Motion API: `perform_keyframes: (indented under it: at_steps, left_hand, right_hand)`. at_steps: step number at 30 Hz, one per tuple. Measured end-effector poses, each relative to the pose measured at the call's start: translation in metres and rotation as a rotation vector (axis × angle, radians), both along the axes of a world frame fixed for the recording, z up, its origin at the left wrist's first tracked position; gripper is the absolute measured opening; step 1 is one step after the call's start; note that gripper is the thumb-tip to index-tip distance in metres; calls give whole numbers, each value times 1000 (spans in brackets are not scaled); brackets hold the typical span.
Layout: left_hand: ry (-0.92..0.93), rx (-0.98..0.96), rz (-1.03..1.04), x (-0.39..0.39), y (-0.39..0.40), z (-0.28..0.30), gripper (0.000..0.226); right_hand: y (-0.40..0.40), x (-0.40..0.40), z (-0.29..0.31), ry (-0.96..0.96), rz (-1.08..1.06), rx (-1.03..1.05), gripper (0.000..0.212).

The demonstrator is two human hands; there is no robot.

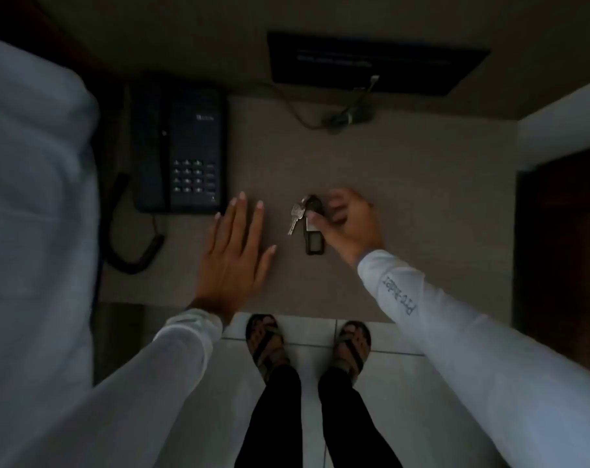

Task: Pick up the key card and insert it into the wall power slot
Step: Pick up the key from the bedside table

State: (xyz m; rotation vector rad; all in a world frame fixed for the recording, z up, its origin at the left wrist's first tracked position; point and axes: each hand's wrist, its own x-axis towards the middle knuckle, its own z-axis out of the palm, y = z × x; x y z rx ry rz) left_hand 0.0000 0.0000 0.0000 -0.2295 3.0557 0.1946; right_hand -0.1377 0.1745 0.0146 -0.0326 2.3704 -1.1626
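Observation:
A key card tag (314,243), a dark rectangular fob, lies on the grey bedside table (422,204) with a silver key (295,216) on the same ring. My right hand (349,224) hovers over the ring end, thumb touching the fob's top, fingers curled but not closed around it. My left hand (234,251) rests flat on the table to the left, fingers spread, holding nothing. No wall power slot is in view.
A black desk phone (185,150) with a coiled cord sits at the table's left. A dark panel (371,62) and a cable (341,118) are at the back. A white bed (30,197) lies left, tiled floor and my sandalled feet below.

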Motion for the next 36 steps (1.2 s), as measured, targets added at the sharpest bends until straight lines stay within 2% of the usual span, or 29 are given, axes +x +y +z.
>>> perform_keyframes:
  at_steps: [3, 8, 11, 14, 19, 23, 27, 32, 36]
  left_hand:
    - [-34, 27, 17, -6, -5, -14, 69]
    - [-47, -1, -22, 0, -3, -27, 71]
    - [-49, -8, -13, 0, -3, -28, 72]
    - [-45, 4, -11, 0, -1, -23, 72]
    - [-26, 2, -44, -9, 1, 9, 72]
    - [48, -39, -60, -25, 2, 54, 71]
    - [130, -77, -103, -50, 4, 122, 72]
    - [321, -109, -173, -100, 10, 232, 69]
    - [505, -147, -250, -145, 30, 343, 70]
  right_hand:
    - [-16, -9, 2, 51, -13, 68, 58]
    - [-33, -15, 3, -14, -11, 135, 49]
    - [-36, -21, -3, -130, -45, 22, 32]
    - [-32, -22, 1, -227, -106, -85, 32]
    - [-11, -27, 28, -265, -173, -160, 38]
    - [11, -34, 70, -254, -164, -189, 37]
    - [29, -46, 136, -191, -148, -214, 40]
    - [49, -74, 251, -36, -145, -240, 40]
    - [70, -101, 368, 137, -168, -317, 39]
